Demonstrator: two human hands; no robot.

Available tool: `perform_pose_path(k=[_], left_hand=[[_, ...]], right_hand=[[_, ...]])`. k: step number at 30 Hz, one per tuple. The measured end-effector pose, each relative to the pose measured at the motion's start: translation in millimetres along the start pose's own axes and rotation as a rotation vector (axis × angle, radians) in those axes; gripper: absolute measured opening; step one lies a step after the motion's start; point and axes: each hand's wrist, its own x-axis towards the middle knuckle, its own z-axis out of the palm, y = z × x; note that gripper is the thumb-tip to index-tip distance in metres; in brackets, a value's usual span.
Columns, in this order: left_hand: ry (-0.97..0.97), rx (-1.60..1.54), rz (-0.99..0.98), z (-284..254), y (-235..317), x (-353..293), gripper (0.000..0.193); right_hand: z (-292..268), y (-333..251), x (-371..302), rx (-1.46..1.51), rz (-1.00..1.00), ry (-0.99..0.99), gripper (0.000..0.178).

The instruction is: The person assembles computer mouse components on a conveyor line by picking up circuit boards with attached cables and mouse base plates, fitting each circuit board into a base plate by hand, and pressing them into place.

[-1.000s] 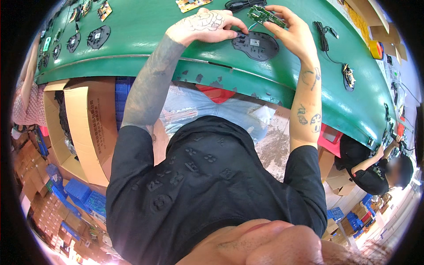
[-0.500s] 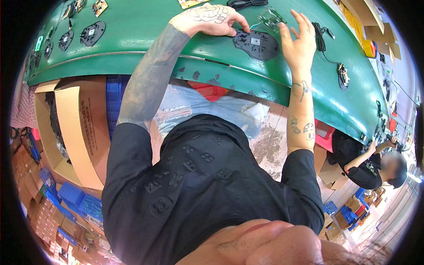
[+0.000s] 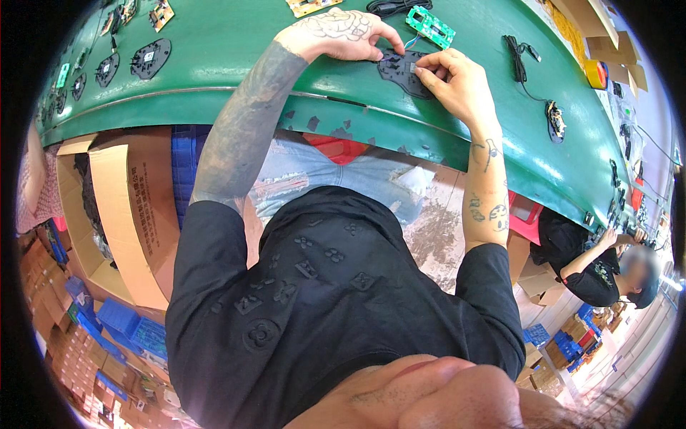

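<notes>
A black plastic base plate (image 3: 401, 76), rounded and studded with small posts, lies on the green work surface under both hands. My left hand (image 3: 346, 34) grips its far left edge, thumb and forefinger bent around it. My right hand (image 3: 461, 87) is closed in a pinch over the plate's right part, by a small pale label. What sits between those fingertips is hidden. Just beyond the plate lies a green circuit board (image 3: 431, 27), joined to thin coloured wires (image 3: 411, 43) that run down toward the plate.
A coiled black cable (image 3: 516, 58) leads to another black base with parts (image 3: 554, 121) on the right. More black bases (image 3: 151, 58) lie at the left. Tape (image 3: 596, 74) is at the far right. An open carton (image 3: 118, 214) stands below left; a co-worker (image 3: 589, 264) sits right.
The green board went from blurred motion near my right hand to lying flat beyond the plate. My right hand came down and left onto the plate, its fingers closing. My left hand stayed put.
</notes>
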Motion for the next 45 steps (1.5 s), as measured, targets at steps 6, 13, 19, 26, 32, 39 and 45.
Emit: perform_pose_path(k=[6, 13, 19, 26, 32, 39, 45], left_hand=[[0.003, 0.007, 0.025, -1, 0, 0, 0.039], [0.002, -0.001, 0.067, -1, 4, 5, 0.037], [-0.001, -0.010, 0.011, -1, 7, 1, 0.037], [0.048, 0.006, 0.058, 8, 0, 10, 0.041], [0.050, -0.019, 0.052, 12, 2, 13, 0.044], [0.337, 0.000, 0.141, 26, 3, -4, 0.029], [0.581, 0.507, 0.178, 50, 31, -27, 0.023]], right_hand=[[-2, 11, 0, 0.046, -0.048, 0.018, 0.025], [-19, 43, 32, -0.106, 0.008, 0.269, 0.041], [-21, 32, 44, -0.268, 0.085, 0.057, 0.050], [-28, 7, 4, 0.115, -0.277, 0.071, 0.026], [-14, 9, -21, -0.181, -0.344, 0.177, 0.020], [-5, 16, -28, -0.227, -0.264, 0.135, 0.021], [-9, 19, -31, -0.324, -0.232, 0.082, 0.021]])
